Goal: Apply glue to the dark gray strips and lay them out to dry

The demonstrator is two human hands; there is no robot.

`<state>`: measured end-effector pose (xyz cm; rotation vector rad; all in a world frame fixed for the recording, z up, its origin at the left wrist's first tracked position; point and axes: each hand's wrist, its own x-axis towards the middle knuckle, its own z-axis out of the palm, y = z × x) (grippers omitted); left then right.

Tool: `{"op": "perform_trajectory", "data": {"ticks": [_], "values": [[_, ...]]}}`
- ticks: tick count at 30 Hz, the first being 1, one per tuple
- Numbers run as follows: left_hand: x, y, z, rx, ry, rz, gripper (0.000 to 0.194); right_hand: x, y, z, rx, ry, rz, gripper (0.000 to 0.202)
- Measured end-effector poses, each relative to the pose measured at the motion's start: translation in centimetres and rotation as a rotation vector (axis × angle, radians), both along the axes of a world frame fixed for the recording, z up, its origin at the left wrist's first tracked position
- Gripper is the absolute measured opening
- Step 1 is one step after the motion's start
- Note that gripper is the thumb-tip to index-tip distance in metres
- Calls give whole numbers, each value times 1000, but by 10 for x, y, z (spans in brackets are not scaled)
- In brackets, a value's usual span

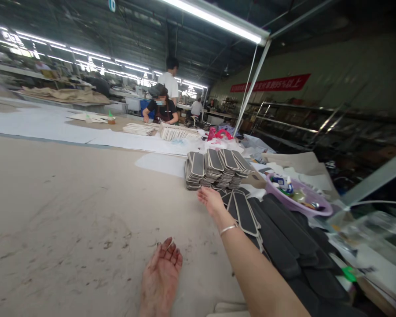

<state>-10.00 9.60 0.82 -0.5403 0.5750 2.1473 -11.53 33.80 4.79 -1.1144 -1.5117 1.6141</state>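
Observation:
My left hand (163, 273) is palm up over the bare table at the bottom centre, its stained fingers slightly curled and apart, holding nothing. My right hand (211, 200) reaches forward beside the near edge of the stacked dark panels with pale borders (198, 164); its fingers are extended and nothing shows in them. A bracelet circles that wrist. Right of the hand lies a loose group of similar bordered panels (245, 212). Larger black pieces (292, 226) are spread beyond my right forearm.
The stained table (69, 198) stretches left. A purple basin (297, 203) with bottles stands at the right, near a metal post. Across the table, a person in black (163, 109) sits by pale stacks (178, 133). Plastic bags (221, 140) lie behind the panels.

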Motion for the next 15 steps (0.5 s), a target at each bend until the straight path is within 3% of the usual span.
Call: {"op": "perform_trajectory", "data": {"ticks": [5,8,11,15], "values": [[2,-1,-1,18,34,-5,19,101,37,20,294,-462,-97,51],[2,-1,1,7,52,-19,20,144,63,32,317,-778,-108,65],[2,0,5,-15,62,-22,21,158,75,36,286,-1007,-47,69],[2,-1,7,-22,74,-37,20,145,77,31,300,-1137,22,76]]}}
